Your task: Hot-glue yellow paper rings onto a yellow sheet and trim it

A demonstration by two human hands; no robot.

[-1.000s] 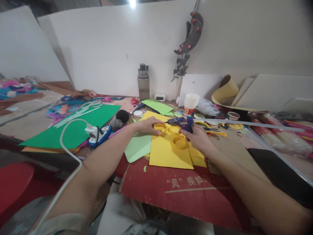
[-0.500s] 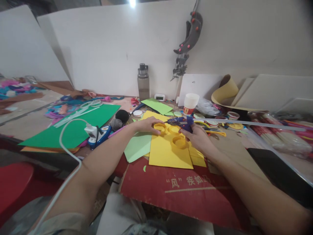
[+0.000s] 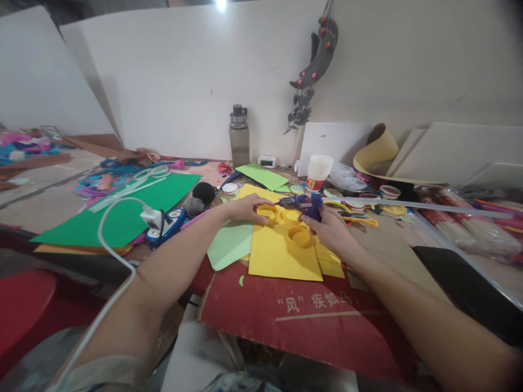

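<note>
In my right hand (image 3: pixel 324 220) is a blue hot glue gun (image 3: pixel 306 204), with a long clear glue stick (image 3: pixel 425 205) running out of its back to the right. Its nozzle points left, close to the fingers of my left hand (image 3: pixel 251 208). Those fingers are closed on the rim of a yellow paper ring (image 3: pixel 267 213). Beside it lies another yellow ring (image 3: pixel 291 216), partly behind the glue gun, and nearer to me a third yellow ring (image 3: pixel 301 237). All three rest on yellow paper (image 3: pixel 281 264).
Red cardboard (image 3: pixel 302 337) lies under the papers. Green sheets (image 3: pixel 118 218), a power strip (image 3: pixel 167 228) with a white cable, and a water bottle (image 3: pixel 239 139) are to the left. Paper cups (image 3: pixel 318 171) stand behind; yellow-handled scissors (image 3: pixel 359 219) and a black phone-like slab (image 3: pixel 469 294) lie right.
Both hands, the glue gun and the rings stay practically in place. Only the camera view has shifted very slightly.
</note>
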